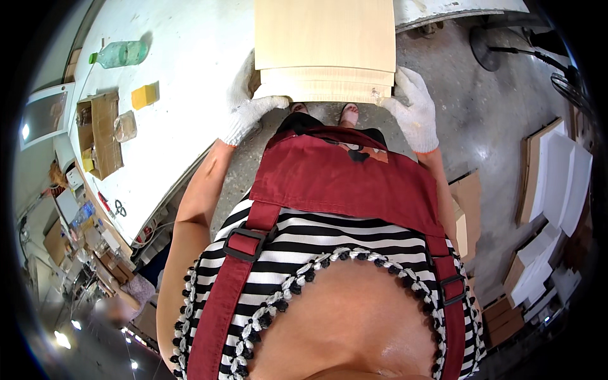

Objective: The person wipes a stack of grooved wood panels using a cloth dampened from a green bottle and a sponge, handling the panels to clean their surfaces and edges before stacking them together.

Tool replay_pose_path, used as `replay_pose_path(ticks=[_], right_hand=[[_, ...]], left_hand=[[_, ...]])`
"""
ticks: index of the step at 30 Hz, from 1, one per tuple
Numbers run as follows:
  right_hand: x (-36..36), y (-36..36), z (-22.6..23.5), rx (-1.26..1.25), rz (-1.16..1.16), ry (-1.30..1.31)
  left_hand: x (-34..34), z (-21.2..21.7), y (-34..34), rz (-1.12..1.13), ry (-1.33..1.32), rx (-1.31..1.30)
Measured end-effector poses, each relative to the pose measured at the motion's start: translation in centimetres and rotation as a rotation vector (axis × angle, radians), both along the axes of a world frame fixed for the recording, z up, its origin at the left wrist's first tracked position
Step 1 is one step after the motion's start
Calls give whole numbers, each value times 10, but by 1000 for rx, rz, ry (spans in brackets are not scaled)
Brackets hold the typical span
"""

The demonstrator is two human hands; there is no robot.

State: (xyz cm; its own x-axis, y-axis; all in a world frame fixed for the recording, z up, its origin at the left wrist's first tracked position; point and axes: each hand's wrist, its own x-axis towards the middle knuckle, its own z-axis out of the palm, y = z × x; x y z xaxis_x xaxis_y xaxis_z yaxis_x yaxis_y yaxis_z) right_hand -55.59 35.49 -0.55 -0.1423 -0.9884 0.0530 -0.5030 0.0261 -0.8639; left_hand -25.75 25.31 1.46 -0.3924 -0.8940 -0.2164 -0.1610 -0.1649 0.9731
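A stack of pale wooden boards (325, 35) stretches away from me at the top middle, its near edges slightly stepped. My left hand (244, 104), in a white knitted glove, grips the stack's near left corner, thumb along the front edge. At the near right corner, my right hand (411, 107) in a matching glove holds the other side, thumb at the front and fingers along the side. The fingers under the boards are hidden. The stack's left side lies by the white table (190, 82), and its near end juts out over the floor.
On the table are a green plastic bottle (120, 54), a yellow block (144, 96), an open cardboard box (100, 136) and scissors (120, 207). A fan (487, 50) stands far right. White-faced panels (557, 177) lean at right; another person (130, 294) is at lower left.
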Motion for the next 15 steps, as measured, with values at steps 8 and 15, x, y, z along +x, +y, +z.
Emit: replay_pose_path(ticks=[8, 15], right_hand=[[-2, -8, -3, 47, -29, -81], [-1, -9, 3, 116, -40, -157]], left_hand=[[-4, 3, 0, 55, -65, -34], [1, 0, -6, 28, -50, 22]])
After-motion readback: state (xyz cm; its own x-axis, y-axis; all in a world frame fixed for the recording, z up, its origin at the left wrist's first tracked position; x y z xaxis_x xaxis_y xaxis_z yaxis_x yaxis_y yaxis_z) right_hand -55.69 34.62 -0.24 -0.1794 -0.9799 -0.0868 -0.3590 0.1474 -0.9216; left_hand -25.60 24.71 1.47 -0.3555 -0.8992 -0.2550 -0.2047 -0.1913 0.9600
